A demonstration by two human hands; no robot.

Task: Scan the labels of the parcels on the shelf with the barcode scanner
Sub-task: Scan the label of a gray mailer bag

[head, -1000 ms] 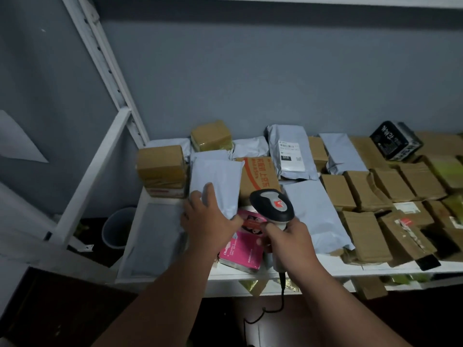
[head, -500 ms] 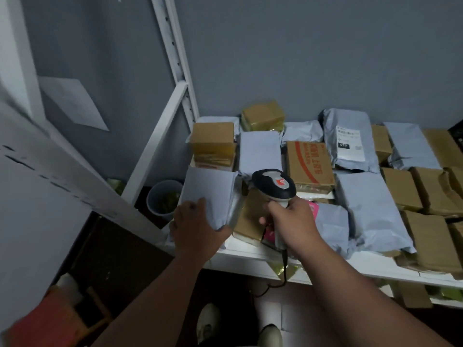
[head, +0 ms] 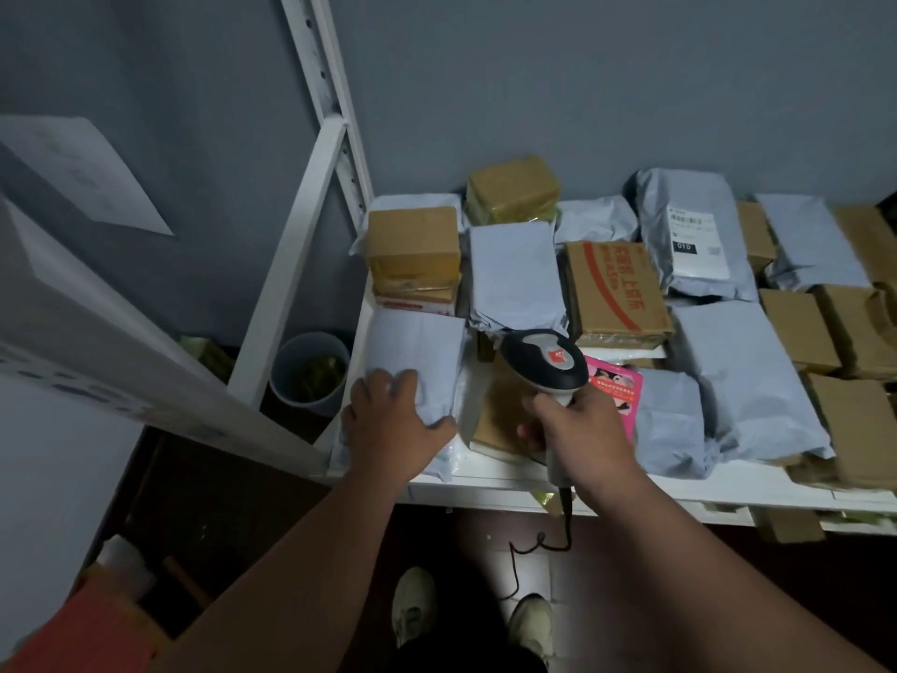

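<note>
**Scanner in the right hand, grey parcel under the left**

The left hand (head: pixel 393 420) grips the near end of a grey mailer parcel (head: pixel 417 352) at the shelf's left front corner, fingers curled over its top and the thumb hooked along its right edge. The right hand (head: pixel 577 429) is wrapped around the handle of the barcode scanner (head: pixel 543 364), just beside the left hand and slightly farther right. The scanner's dark head with its red badge rises above the knuckles and points away from the person, toward the parcels behind; its cable (head: pixel 543 541) hangs below the shelf edge. Whether a label faces the scanner cannot be told: the held parcel's visible face is plain.

Beneath the scanner lies a flat brown parcel (head: pixel 495 425), and just right of the hand a pink packet (head: pixel 616 386). Behind the held mailer stands a stack of taped brown boxes (head: pixel 412 245), with another grey mailer (head: pixel 514 279) beside it. Farther right sit a carton with red print (head: pixel 616 289) and a grey bag bearing a white label (head: pixel 694 240). More brown and grey parcels fill the white shelf (head: pixel 485 483) to the right.

Left of the shelf, on the floor, stands a grey bin (head: pixel 310 371). The person's pale shoes (head: pixel 412 609) show below.
</note>
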